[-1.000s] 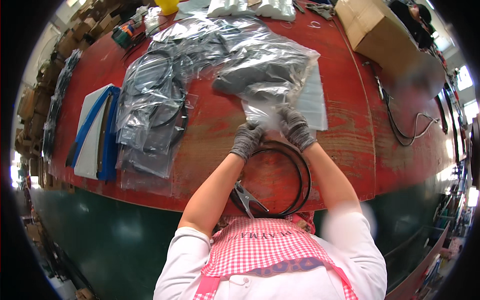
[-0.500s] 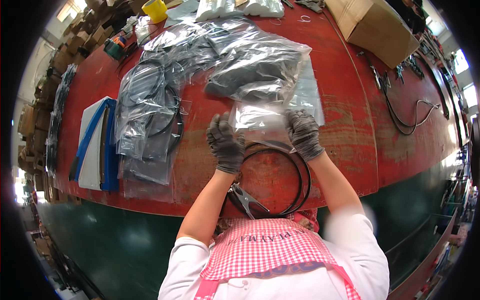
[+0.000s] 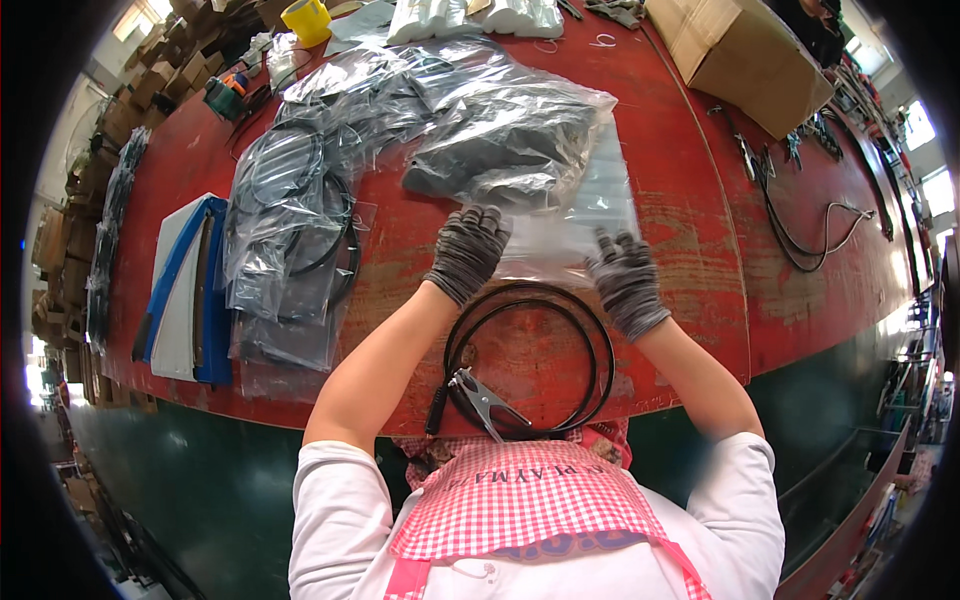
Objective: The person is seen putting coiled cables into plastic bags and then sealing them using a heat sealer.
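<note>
My left hand (image 3: 470,252), in a grey striped glove, has its fingers bent over the left edge of a clear plastic bag (image 3: 545,255). My right hand (image 3: 628,284), gloved alike, is at the bag's right edge with fingers apart; whether it touches the film is unclear. The bag is smeared by motion and overlaps a stack of flat clear bags (image 3: 608,190). Just in front of me a coiled black cable (image 3: 606,365) lies on the red table, with a metal clamp (image 3: 485,400) and a black plug (image 3: 436,410) at its ends.
Bagged cables (image 3: 290,230) and a crumpled heap of plastic bags (image 3: 510,135) spread over the left and far table. A blue-and-white paper cutter (image 3: 190,290) stands at left. A cardboard box (image 3: 750,65), a loose cable (image 3: 790,240) and a yellow tape roll (image 3: 306,22) lie farther off.
My left hand has moved right and forward onto the bag. My right hand has shifted slightly right and nearer me, its fingers spreading. More of the coiled cable and its plug now shows.
</note>
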A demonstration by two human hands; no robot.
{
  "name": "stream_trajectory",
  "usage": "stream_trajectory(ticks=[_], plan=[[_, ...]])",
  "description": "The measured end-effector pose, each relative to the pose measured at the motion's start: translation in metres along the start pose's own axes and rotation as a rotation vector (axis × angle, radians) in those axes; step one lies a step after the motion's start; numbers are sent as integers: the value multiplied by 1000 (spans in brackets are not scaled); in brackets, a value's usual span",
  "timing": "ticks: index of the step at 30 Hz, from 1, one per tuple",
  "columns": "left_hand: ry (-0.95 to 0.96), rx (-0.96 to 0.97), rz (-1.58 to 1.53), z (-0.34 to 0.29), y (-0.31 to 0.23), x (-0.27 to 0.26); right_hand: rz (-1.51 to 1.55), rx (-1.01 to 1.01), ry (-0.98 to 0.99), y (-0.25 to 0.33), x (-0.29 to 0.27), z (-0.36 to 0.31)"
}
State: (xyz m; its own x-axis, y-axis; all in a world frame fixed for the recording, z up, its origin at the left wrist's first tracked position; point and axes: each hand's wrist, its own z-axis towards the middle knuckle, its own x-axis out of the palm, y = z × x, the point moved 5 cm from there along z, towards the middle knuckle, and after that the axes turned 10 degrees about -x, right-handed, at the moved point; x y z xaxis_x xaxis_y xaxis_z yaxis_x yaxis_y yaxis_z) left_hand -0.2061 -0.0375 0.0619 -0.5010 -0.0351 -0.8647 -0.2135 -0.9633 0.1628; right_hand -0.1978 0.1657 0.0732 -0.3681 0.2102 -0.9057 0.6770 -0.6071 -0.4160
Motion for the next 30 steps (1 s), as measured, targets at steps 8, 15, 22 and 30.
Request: stream_trajectory(ticks=[8, 15, 22, 30], plan=[[474, -482, 61, -28, 43, 56, 381, 224, 305, -1, 59, 28], [430, -186, 205, -101, 35, 26, 217, -290, -141, 21, 51, -10], [768, -347, -133, -188, -21, -22, 579, -210, 92, 72, 29, -127], [620, -789, -417, -189, -24, -33, 815, -161, 130, 72, 15, -96]])
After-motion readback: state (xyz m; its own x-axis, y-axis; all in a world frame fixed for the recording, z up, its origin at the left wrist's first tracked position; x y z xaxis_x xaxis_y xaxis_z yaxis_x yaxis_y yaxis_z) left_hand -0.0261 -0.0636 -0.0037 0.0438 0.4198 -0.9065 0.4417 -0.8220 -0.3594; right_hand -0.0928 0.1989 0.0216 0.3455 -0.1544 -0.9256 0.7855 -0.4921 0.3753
